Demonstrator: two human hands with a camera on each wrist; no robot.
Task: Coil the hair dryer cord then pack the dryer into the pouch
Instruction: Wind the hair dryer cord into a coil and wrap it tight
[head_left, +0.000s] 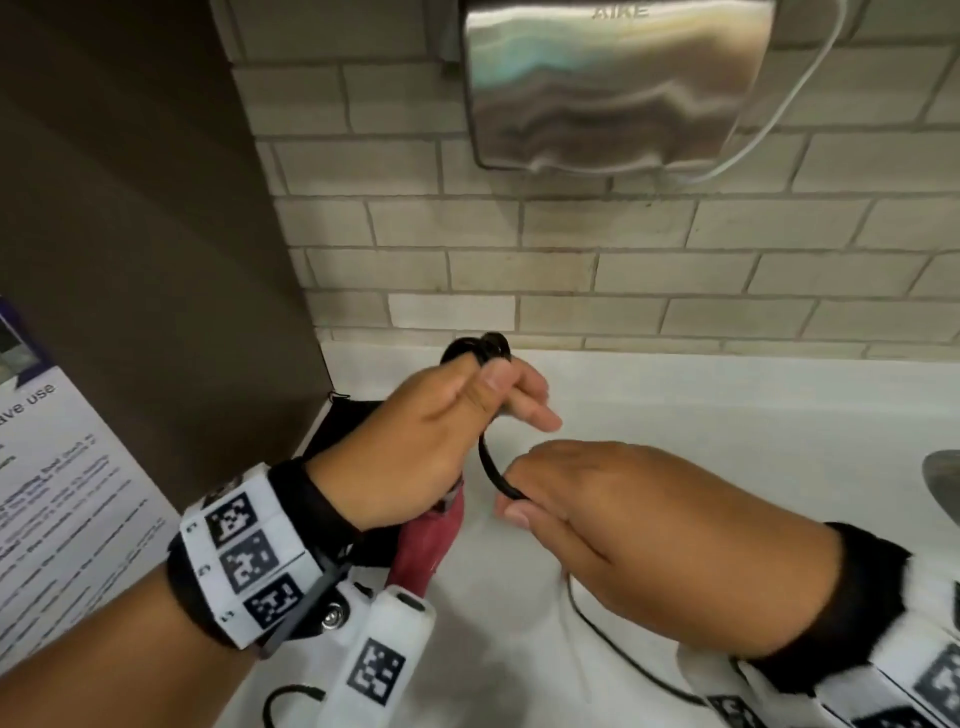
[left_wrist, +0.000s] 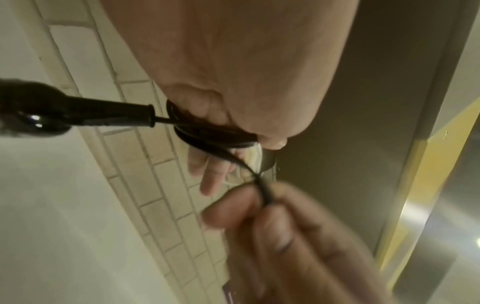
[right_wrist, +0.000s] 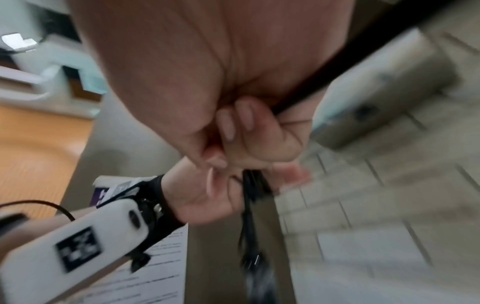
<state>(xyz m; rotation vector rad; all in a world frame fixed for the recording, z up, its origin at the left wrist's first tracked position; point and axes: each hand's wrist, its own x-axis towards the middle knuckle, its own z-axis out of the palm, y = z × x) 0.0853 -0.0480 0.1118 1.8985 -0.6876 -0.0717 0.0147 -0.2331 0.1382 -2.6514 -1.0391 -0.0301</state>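
My left hand (head_left: 415, 441) holds a small coil of the black cord (head_left: 483, 348), thumb pressed over the loops; the coil (left_wrist: 207, 133) wraps round its fingers. The red hair dryer (head_left: 431, 540) hangs beneath that hand, and its strain relief (left_wrist: 103, 115) leads into the coil. My right hand (head_left: 597, 509) pinches the cord (head_left: 493, 467) just below the coil, with the fingertips (left_wrist: 233, 207) closed on it. The cord's slack (head_left: 623, 660) trails over the counter. A black pouch (head_left: 337, 426) lies behind my left wrist, mostly hidden. The right wrist view is blurred.
A white counter (head_left: 727, 415) runs along a tiled wall. A steel hand dryer (head_left: 613, 83) is mounted above. There is a faucet (head_left: 943, 478) at the right edge, a brown partition (head_left: 156, 234) at the left, and a printed notice (head_left: 62, 499) beside it.
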